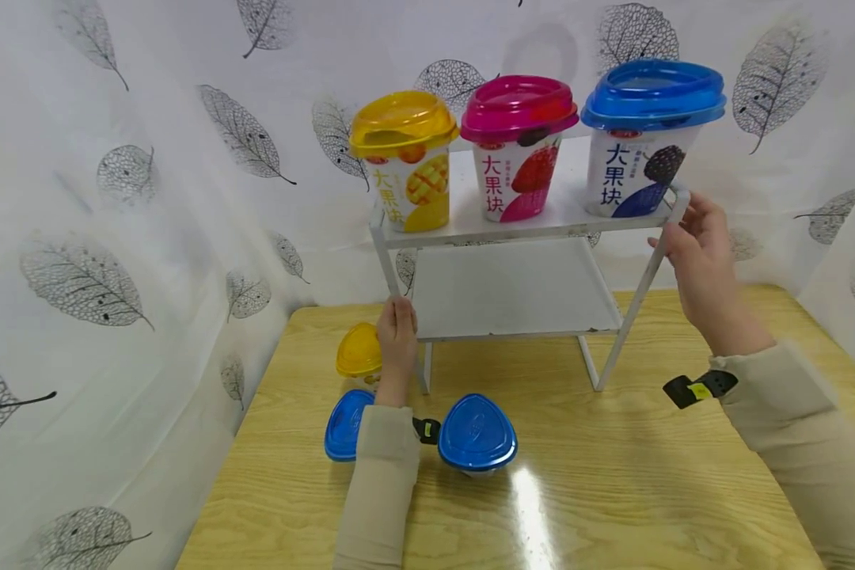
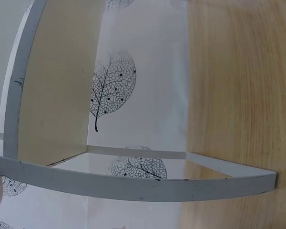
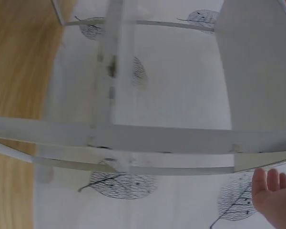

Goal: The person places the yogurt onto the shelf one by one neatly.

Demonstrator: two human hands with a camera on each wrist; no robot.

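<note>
A white two-tier metal shelf rack (image 1: 513, 285) stands on the wooden table, with three yogurt cups along its top. A yellow-lidded yogurt cup (image 1: 420, 186) is at the left, a pink-lidded one (image 1: 516, 178) in the middle, and a larger-looking blue-lidded one (image 1: 630, 170) at the right. My left hand (image 1: 397, 328) grips the rack's front left leg, its fingers curled round the bar; in the left wrist view only a bit of it shows at the left edge. High on the right side, my right hand (image 1: 705, 257) holds the rack's upright just under the top corner, fingertips (image 3: 271, 180) at the rail.
Beside my left forearm on the table (image 1: 577, 491) are a yellow-lidded cup (image 1: 359, 350) and a blue-lidded cup (image 1: 345, 426), both partly hidden. Another blue-lidded cup (image 1: 477, 434) stands in front of the rack. A leaf-patterned curtain (image 1: 150, 261) hangs behind and at the sides.
</note>
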